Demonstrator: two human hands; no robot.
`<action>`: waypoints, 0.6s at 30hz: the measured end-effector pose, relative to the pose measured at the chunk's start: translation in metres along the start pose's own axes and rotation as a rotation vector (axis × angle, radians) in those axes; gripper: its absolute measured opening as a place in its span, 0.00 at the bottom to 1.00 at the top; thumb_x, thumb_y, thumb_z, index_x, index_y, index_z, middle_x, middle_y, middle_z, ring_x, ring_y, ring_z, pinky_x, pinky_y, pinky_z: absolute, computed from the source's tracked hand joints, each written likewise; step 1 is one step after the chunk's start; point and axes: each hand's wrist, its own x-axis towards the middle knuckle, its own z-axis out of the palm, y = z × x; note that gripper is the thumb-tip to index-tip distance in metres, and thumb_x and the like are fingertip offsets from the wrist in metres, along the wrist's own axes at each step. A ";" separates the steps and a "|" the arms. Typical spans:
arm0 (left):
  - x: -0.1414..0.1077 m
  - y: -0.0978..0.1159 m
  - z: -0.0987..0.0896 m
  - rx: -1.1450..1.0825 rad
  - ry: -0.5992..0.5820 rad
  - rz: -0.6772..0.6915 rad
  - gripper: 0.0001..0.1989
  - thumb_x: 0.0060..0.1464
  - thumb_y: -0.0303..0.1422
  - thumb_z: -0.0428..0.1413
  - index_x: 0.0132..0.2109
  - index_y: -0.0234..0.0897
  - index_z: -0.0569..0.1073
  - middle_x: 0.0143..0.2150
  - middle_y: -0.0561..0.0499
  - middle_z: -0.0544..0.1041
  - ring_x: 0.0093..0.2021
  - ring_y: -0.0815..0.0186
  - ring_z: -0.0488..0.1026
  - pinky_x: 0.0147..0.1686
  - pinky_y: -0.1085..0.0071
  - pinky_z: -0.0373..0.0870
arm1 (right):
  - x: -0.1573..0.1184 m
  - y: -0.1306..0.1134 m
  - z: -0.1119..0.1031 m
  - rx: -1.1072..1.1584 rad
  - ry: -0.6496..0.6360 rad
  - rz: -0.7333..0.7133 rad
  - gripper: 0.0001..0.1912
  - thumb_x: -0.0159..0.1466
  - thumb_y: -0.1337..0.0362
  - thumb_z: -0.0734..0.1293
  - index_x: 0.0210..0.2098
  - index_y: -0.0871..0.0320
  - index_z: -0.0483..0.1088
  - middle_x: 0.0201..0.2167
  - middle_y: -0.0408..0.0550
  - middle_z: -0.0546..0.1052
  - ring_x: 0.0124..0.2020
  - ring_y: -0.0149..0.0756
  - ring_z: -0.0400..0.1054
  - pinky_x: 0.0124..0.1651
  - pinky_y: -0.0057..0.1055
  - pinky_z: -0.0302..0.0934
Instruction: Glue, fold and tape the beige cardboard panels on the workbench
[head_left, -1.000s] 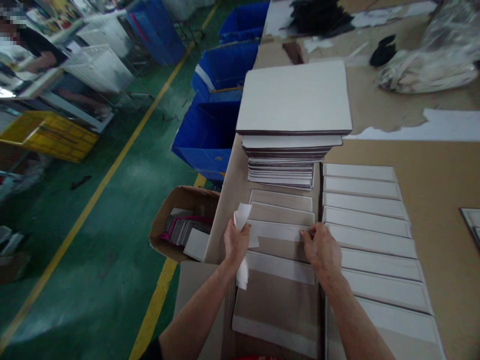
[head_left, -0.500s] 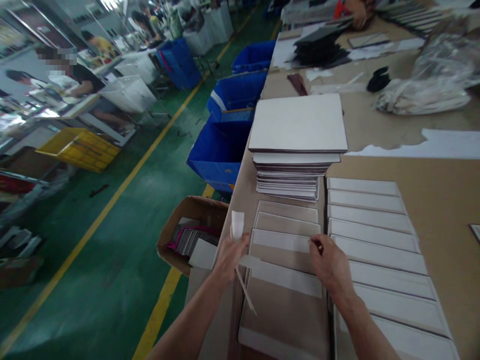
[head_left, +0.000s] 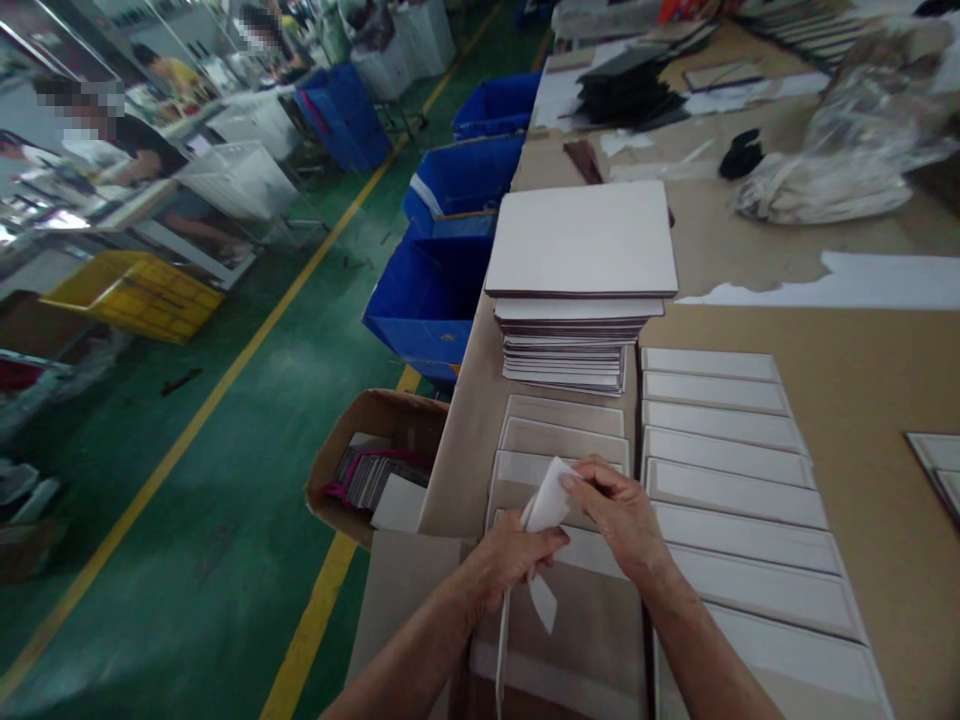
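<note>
My left hand [head_left: 514, 560] is closed around a small bundle of white strips [head_left: 549, 497], its loose ends hanging below the fingers. At the top of the bundle, the fingertips of my right hand [head_left: 621, 515] pinch the white material. Both hands hover over a column of overlapping brown panels [head_left: 574, 650], some with a white band across them. To the right lies a second overlapping row of panels [head_left: 739, 525] with white bands. Beyond the hands stands a stack of pale flat boards [head_left: 581, 240].
Left of the table edge is a cardboard box [head_left: 319, 485] holding flat pieces. Blue bins [head_left: 420, 330] line the table's side. Clear plastic bags [head_left: 832, 185] and black pieces [head_left: 626, 90] lie farther back. People work at benches on the left.
My left hand has moved right with the strips. My right hand has left the panel and now meets the left hand, pinching the bundle's upper end.
</note>
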 end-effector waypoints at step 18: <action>0.025 0.024 -0.049 -0.053 0.275 0.079 0.14 0.32 0.33 0.65 0.30 0.33 0.73 0.22 0.57 0.68 0.22 0.74 0.62 0.18 0.78 0.52 | 0.001 0.034 -0.056 0.050 0.261 0.353 0.23 0.47 0.47 0.75 0.32 0.58 0.71 0.21 0.40 0.74 0.18 0.27 0.62 0.19 0.23 0.55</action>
